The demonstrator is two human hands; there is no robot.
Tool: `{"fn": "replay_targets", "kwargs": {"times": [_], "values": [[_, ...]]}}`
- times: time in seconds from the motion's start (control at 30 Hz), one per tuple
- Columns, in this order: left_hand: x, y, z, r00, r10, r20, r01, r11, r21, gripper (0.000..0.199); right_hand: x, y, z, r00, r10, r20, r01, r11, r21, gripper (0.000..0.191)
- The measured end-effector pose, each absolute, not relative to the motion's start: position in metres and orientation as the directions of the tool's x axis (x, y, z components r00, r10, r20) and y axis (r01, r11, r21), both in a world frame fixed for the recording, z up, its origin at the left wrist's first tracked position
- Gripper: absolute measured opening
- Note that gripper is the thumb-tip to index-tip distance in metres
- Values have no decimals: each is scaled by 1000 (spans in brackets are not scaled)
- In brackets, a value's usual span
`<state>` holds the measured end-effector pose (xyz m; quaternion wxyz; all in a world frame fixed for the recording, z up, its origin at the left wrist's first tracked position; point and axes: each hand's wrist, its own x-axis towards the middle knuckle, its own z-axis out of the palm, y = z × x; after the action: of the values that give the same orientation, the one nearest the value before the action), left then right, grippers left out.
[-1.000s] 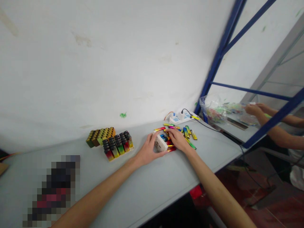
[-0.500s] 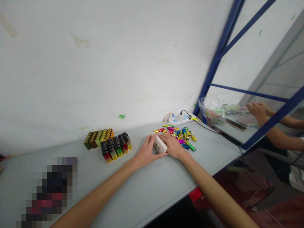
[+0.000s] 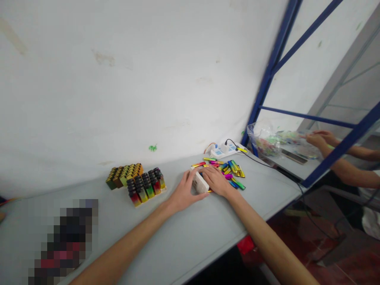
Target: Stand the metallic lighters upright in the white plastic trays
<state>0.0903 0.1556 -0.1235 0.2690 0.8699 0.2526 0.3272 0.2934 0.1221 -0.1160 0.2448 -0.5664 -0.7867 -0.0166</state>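
My left hand (image 3: 184, 192) grips the near-left side of a small white block (image 3: 200, 183) with dark openings in its face, thumb along the front, fingers at the back. The block is tilted on the table. Against its far-right side lies my right hand (image 3: 216, 181), fingers curled together. A bit of blue shows by its fingertips, but what they hold is mostly hidden. Just beyond, shiny metallic lighter bodies (image 3: 234, 168) in several colours lie in a loose pile. Left of my hands, black-topped lighters (image 3: 147, 185) stand in rows in a pale tray.
More rows of yellowish and dark lighters (image 3: 123, 175) sit behind the tray. A white power strip (image 3: 227, 149) with cables lies by the wall. Blue frame posts (image 3: 267, 83) rise at right, where another person's hands (image 3: 320, 138) work near a clear plastic bag (image 3: 265, 138).
My right hand has shifted slightly over the white block, and a bit of blue now shows at its fingertips. Some lighter bodies in the pile have moved. The left hand keeps its grip.
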Motion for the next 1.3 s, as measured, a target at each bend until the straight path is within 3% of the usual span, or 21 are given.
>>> {"fn": "replay_targets", "kwargs": {"times": [0.13, 0.3, 0.43, 0.5, 0.83, 0.93, 1.1, 1.3], "values": [[91, 155, -122, 661, 604, 445, 247, -736, 631, 92, 287, 124, -118, -253, 868, 428, 887, 384, -255, 36], [91, 153, -120, 669, 628, 398, 280, -709, 648, 95, 285, 125, -121, -347, 877, 333, 876, 430, -217, 52], [91, 151, -119, 672, 627, 394, 292, -713, 637, 95, 285, 123, -116, -366, 880, 303, 879, 434, -197, 46], [90, 151, -119, 664, 620, 419, 286, -728, 624, 93, 287, 121, -114, -340, 886, 315, 890, 412, -196, 40], [89, 150, -119, 655, 622, 429, 303, -737, 604, 92, 296, 119, -113, -168, 913, 372, 933, 268, -238, 44], [89, 152, -120, 673, 617, 407, 296, -730, 616, 95, 286, 118, -113, -259, 893, 369, 907, 357, -226, 39], [89, 153, -120, 684, 615, 392, 290, -723, 627, 97, 281, 119, -116, -384, 879, 282, 874, 444, -197, 58], [86, 149, -120, 668, 625, 404, 318, -730, 605, 92, 290, 120, -116, -312, 903, 296, 915, 369, -161, 39]]}}
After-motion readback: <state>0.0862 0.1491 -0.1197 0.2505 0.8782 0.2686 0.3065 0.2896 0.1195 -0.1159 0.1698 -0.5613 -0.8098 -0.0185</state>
